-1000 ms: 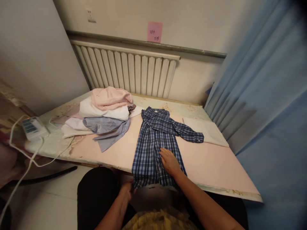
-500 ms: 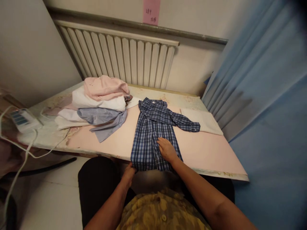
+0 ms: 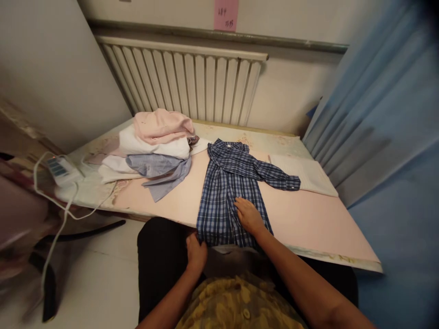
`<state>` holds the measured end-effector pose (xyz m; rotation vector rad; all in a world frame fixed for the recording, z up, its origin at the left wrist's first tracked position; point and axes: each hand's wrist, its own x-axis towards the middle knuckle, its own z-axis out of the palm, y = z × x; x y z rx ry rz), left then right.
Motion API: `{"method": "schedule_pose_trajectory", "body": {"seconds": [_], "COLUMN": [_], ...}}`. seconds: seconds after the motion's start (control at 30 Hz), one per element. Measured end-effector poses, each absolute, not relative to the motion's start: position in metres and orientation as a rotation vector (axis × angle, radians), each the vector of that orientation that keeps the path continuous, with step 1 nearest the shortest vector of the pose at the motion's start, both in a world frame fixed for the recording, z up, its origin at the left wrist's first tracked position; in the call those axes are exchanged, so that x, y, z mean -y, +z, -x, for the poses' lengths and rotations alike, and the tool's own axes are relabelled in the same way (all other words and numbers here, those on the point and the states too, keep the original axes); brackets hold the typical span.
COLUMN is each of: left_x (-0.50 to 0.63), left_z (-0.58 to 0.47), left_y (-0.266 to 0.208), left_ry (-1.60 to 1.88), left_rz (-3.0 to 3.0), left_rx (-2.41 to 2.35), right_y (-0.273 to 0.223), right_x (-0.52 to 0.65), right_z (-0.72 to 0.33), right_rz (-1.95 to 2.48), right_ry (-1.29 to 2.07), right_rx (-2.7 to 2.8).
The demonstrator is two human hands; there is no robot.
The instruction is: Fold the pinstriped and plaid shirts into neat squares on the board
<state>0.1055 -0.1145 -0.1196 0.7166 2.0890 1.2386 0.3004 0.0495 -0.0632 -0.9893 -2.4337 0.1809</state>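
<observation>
Head view: here we are at the bench [image 3: 318,224], and a blue plaid shirt [image 3: 226,187] has centre stage, collar toward the far edge, hem spilling just over the near edge.
Sleeve: laid slantwise across the shirt's upper part, cuff pointing to the right edge and meeting a folded white cloth [image 3: 307,176].
Right hand: the right hand [image 3: 250,217] lies palm down on the shirt's lower half, fingers open and unclenched, pressing nothing between them.
Left hand: the left hand [image 3: 197,251] is down at the near edge, touching the hem's left corner, fingers curled; whether they pinch the fabric, I cannot tell.
Clothes pile: over toward the far-left corner, pink cloth [image 3: 163,125] tops white fabric [image 3: 154,145], with a blue-grey garment [image 3: 157,165] trailing toward the near edge.
Power strip: near the left edge sits the power strip [image 3: 63,170], white cord [image 3: 65,214] looping down past the bench.
Beyond the far edge: a radiator [image 3: 192,84].
</observation>
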Motion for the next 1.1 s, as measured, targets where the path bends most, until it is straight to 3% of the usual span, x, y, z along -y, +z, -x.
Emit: {"method": "schedule_pose_trajectory", "body": {"seconds": [0.23,0.47,0.67,0.87,1.1], "left_x": [0.14,0.111,0.032,-0.011,-0.015], "left_z": [-0.132,-0.127,-0.125,-0.116,-0.106], "left_y": [-0.094,-0.054,-0.035,-0.054,-0.066], "left_ry": [1.408,1.305,0.98,0.499,0.414], "left_rz": [-1.402,-1.986,-2.238,-2.244,-2.287], "left_rx": [-2.199,-2.033,-2.112,-2.244,-2.231], "right_y": [-0.065,-0.065,-0.066,-0.066,-0.063], "right_x": [-0.05,-0.049,-0.05,-0.05,-0.049], "right_z": [-0.301,-0.299,-0.297,-0.295,-0.293], "right_rz": [0.977,0.97,0.967,0.973,1.003], "right_ry": [0.184,0.16,0.136,0.139,0.133], "right_rx": [2.441,2.432,2.426,2.422,2.423]}}
